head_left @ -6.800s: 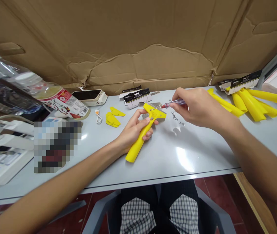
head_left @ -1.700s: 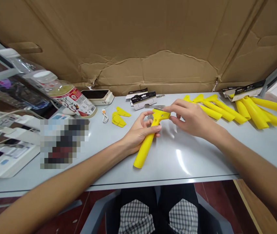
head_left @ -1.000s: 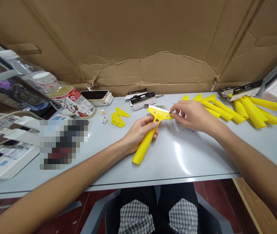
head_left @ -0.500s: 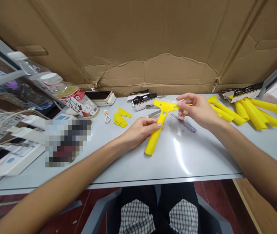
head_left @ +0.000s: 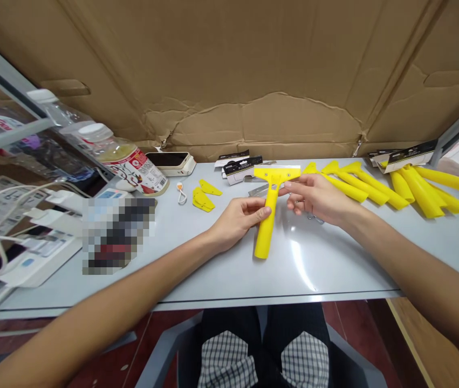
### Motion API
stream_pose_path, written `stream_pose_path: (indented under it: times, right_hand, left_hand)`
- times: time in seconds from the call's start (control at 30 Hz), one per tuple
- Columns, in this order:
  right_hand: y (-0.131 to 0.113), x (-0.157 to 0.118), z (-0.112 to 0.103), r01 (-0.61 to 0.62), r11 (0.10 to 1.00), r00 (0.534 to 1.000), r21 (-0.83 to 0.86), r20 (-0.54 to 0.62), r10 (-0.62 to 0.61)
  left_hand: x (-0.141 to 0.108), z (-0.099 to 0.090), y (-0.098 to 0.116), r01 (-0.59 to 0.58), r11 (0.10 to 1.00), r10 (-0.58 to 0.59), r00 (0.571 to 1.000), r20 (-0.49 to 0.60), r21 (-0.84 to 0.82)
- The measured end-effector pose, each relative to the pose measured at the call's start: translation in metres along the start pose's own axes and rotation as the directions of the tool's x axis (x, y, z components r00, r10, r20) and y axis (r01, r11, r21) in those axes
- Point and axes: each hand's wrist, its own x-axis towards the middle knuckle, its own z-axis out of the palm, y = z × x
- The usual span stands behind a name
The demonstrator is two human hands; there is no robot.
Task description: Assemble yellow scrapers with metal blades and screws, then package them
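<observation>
A yellow scraper [head_left: 267,231] with a wide head and a metal strip along its top edge is held above the table. My left hand [head_left: 239,221] grips its handle from the left, thumb on the front. My right hand [head_left: 314,196] is at the neck just under the head, its index finger and thumb touching the scraper, the other fingers curled. Behind lie loose metal blades [head_left: 258,191] and a black-and-white packet [head_left: 242,169]. Under my right hand a small metallic item [head_left: 315,218] is mostly hidden. Several yellow handles [head_left: 375,188] lie to the right.
Small yellow plates [head_left: 203,200] and a white cord loop [head_left: 181,194] lie left of centre. A phone [head_left: 170,163], a bottle [head_left: 140,172] and a power strip with cables [head_left: 39,261] stand further left. More yellow scrapers [head_left: 423,188] are at the right; cardboard [head_left: 253,70] backs the table.
The scraper has turned more upright and moved slightly right. My right hand has slid from the right end of its head down to the neck. The view has shifted slightly.
</observation>
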Motion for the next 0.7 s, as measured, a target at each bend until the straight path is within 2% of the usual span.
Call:
stream_pose_path:
  times: [0.23,0.3,0.33,0.37,0.43,0.5,0.53,0.6,0.7]
  right_hand:
    - [0.004,0.008,-0.006,0.035,0.996,0.994,0.077,-0.105,-0.027]
    - [0.001,0.009,-0.009,0.042,0.996,0.989,0.077,-0.142,-0.031]
    - [-0.002,0.009,-0.010,0.048,0.997,0.986,0.068,-0.161,-0.037]
    - [-0.004,0.009,-0.012,0.054,0.997,0.983,0.052,-0.178,-0.044]
    - [-0.009,0.008,-0.015,0.066,0.998,0.978,0.018,-0.199,-0.061]
    - [-0.012,0.008,-0.017,0.074,0.997,0.974,-0.004,-0.213,-0.074]
    - [-0.013,0.008,-0.017,0.077,0.997,0.973,-0.007,-0.220,-0.076]
    - [-0.013,0.009,-0.016,0.082,0.997,0.968,-0.001,-0.239,-0.080]
    - [-0.011,0.009,-0.015,0.093,0.996,0.965,0.006,-0.248,-0.089]
  left_hand:
    - [0.001,-0.001,-0.003,-0.008,0.992,0.000,0.998,0.057,0.129]
    - [0.004,-0.008,0.000,-0.028,0.968,0.035,0.999,-0.024,0.249]
    - [0.007,-0.014,0.002,-0.058,0.943,0.095,0.991,-0.099,0.328]
    - [0.011,-0.021,0.005,-0.106,0.906,0.196,0.964,-0.183,0.410]
    - [0.019,-0.039,0.008,-0.187,0.806,0.409,0.862,-0.300,0.562]
    - [0.029,-0.059,0.008,-0.194,0.752,0.509,0.778,-0.368,0.630]
    - [0.034,-0.068,0.006,-0.179,0.753,0.520,0.752,-0.405,0.634]
    - [0.043,-0.084,0.001,-0.104,0.754,0.484,0.755,-0.442,0.649]
    - [0.051,-0.100,-0.005,-0.024,0.735,0.414,0.807,-0.421,0.677]
